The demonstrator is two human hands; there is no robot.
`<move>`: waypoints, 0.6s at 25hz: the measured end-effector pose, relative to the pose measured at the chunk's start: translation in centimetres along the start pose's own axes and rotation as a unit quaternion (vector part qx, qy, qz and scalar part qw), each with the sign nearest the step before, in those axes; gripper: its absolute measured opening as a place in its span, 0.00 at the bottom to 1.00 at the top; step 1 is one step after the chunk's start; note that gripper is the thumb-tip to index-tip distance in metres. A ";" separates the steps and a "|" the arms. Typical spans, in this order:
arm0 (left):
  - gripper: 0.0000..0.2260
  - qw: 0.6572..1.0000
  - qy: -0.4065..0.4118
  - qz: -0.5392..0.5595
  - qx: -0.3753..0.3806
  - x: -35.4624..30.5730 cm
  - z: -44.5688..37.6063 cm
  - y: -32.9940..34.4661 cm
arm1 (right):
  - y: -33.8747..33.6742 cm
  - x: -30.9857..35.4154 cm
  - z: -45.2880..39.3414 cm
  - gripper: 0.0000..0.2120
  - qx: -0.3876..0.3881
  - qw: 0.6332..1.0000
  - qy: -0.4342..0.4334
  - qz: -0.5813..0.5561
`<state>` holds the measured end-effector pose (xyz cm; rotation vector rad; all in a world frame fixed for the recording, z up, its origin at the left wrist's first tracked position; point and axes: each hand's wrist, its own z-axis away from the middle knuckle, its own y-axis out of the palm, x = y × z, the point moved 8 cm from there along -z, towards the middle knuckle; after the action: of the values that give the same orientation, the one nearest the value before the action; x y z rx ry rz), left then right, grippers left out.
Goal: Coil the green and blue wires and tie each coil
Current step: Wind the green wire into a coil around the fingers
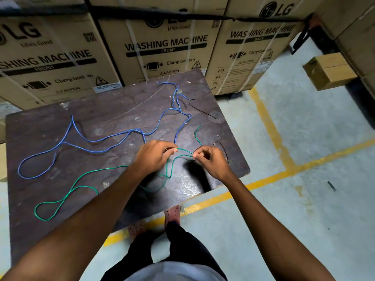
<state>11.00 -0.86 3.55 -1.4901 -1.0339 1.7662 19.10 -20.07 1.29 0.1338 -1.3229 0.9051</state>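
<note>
A single view is given, taken from a wide-angle camera worn on the person's head. The scene is looked down on steeply and forward, so that the dark table top (pixel 60 138) is seen from above and near, with its far edge toward the top of the frame. Both forearms are seen entering from the bottom edge, and the trousers and feet are caught directly below the lens. Stacked cartons (pixel 168 43) are met at the far side, bent by the wide lens, and the floor with its yellow line (pixel 272 175) is taken in at the right. No second view is supplied, so nothing is shared
</note>
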 end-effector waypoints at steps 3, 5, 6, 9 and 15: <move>0.14 0.998 0.009 0.050 -0.036 1.2 0.2 -3.7 | -0.3 3.0 0.9 0.08 0.039 0.996 -0.007 -0.082; 0.13 0.992 0.018 0.117 -0.042 1.7 0.1 -5.8 | 0.2 5.3 1.5 0.10 0.086 0.989 -0.001 -0.120; 0.12 0.988 0.025 0.143 -0.048 1.5 0.1 -6.9 | 0.7 6.4 1.7 0.10 0.122 0.985 -0.010 -0.124; 0.08 0.981 0.056 0.166 -0.086 0.2 0.2 -11.2 | 2.8 10.8 2.1 0.10 0.225 0.966 -0.061 -0.108; 0.06 0.964 0.054 0.220 -0.141 -0.4 0.5 -17.7 | 4.4 20.0 3.2 0.09 0.297 0.929 -0.068 -0.209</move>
<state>9.92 7.83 18.97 -2.1032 -0.9831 1.8561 13.25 -9.11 17.89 0.9303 -1.0465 0.9104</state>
